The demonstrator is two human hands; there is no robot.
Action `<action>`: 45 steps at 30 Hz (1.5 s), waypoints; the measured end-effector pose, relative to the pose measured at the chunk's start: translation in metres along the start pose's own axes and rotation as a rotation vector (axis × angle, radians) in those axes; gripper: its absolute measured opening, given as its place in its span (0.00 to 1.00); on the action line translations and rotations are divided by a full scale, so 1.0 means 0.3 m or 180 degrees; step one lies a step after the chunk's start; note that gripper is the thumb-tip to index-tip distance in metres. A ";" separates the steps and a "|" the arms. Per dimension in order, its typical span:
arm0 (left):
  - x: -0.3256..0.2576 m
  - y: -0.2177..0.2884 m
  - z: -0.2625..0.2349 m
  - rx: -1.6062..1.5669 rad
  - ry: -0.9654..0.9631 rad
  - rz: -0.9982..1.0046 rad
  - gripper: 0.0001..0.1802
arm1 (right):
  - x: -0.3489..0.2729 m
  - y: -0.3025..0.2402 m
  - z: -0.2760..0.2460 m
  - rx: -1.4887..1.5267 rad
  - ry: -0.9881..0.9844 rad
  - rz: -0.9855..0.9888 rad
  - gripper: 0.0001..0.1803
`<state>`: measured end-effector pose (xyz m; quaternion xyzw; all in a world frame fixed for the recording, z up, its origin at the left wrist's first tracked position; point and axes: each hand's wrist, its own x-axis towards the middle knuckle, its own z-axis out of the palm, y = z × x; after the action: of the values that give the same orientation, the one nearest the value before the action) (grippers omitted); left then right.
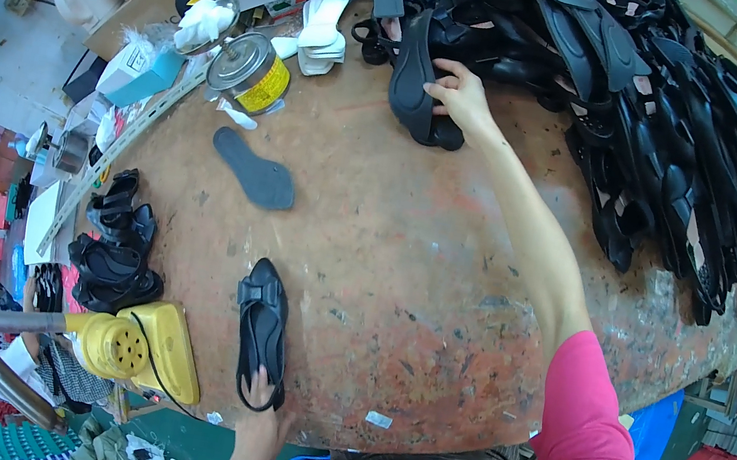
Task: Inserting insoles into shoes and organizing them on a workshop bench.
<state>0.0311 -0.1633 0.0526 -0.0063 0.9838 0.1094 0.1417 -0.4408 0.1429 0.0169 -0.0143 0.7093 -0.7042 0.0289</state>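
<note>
Black bow shoe (261, 334): a pointed flat with a bow across its front and an open back, upright on the worktop (422, 259), lower centre-left of the frame, toe pointing up the picture.
Left hand (260, 422): at the lower edge of the frame, its fingers reaching into the heel end of that shoe; whether they grip or merely rest inside, I cannot tell.
Right hand (463, 100): stretched to the upper centre, its fingers bent at the right edge of the upturned shoe (409, 86); how firmly it holds on is unclear.
Upturned shoe: dark sole facing the viewer, lying just beside the big heap of black shoes (691, 167) that fills the upper right.
Loose grey sole (254, 170): flat on the worktop, left of centre, between the bow shoe and a metal can (249, 72) with a yellow label.
Left edge: strappy black footwear (121, 242) above a yellow machine (158, 351).
Handling well: light, steady fingers at the heel should suit the bow shoe, sparing its thin back strap; a grip on the upturned shoe's edges alone would probably keep it from dragging neighbours out of the heap.
</note>
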 end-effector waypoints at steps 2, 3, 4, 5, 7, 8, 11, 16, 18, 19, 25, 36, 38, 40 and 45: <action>-0.007 0.061 -0.226 0.0364 -0.0329 0.0198 0.35 | -0.070 -0.036 -0.023 0.0394 -0.0316 0.0218 0.21; 0.060 0.090 -0.348 0.0040 -0.1847 0.0054 0.33 | -0.132 -0.036 -0.071 0.0664 -0.0506 0.0346 0.19; 0.159 0.113 -0.410 -0.0329 -0.3372 -0.0014 0.30 | -0.222 -0.047 -0.134 0.0909 -0.0294 0.0384 0.15; 0.249 0.120 -0.428 -0.1069 -0.2617 0.0207 0.28 | -0.313 -0.049 -0.188 0.1043 -0.0219 0.0470 0.10; 0.504 0.148 -0.415 -0.1472 -0.0947 0.1189 0.25 | -0.475 -0.008 -0.317 0.1101 -0.0554 0.0620 0.05; 0.683 0.224 -0.381 -0.1870 -0.0824 0.0811 0.27 | -0.571 0.005 -0.394 0.1074 -0.0458 0.0877 0.04; 1.159 0.419 -0.267 -0.3607 -0.0811 0.0065 0.48 | -0.757 -0.030 -0.461 0.1487 0.0009 0.1671 0.08; 1.515 0.718 -0.133 -0.4356 0.0068 -0.1597 0.38 | -0.982 0.036 -0.551 -0.2178 0.0863 0.0456 0.21; 1.560 0.693 -0.112 -0.3942 0.0476 -0.1875 0.30 | -1.005 -0.034 -0.490 -0.2841 0.0636 0.0632 0.32; 1.575 0.652 -0.108 -0.4147 0.0531 -0.1931 0.23 | -1.004 -0.029 -0.468 -0.3235 0.0539 0.0131 0.37; 1.584 0.731 -0.158 -0.5393 -0.0676 -0.1740 0.18 | -1.017 -0.013 -0.359 -0.4047 0.0229 -0.0429 0.45; 1.593 0.707 -0.078 -0.5835 -0.0122 -0.1585 0.18 | -1.280 -0.105 -0.394 0.0772 0.0255 0.1789 0.27; 1.580 0.759 -0.102 -0.5751 -0.0236 -0.1621 0.18 | -1.304 -0.092 -0.399 0.1019 0.0219 0.1764 0.28; 1.575 0.835 -0.153 -0.6232 -0.0189 -0.1783 0.20 | -1.316 -0.069 -0.394 0.1268 0.0199 0.1757 0.28; 1.673 0.796 -0.122 -0.5270 0.0563 -0.2505 0.19 | -1.294 0.015 -0.354 0.2413 0.0470 0.1452 0.35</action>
<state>-0.4711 0.0712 -0.0026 -0.4482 0.5258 0.7216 0.0432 -0.0599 0.2727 0.0213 0.2044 0.3863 -0.8891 0.1360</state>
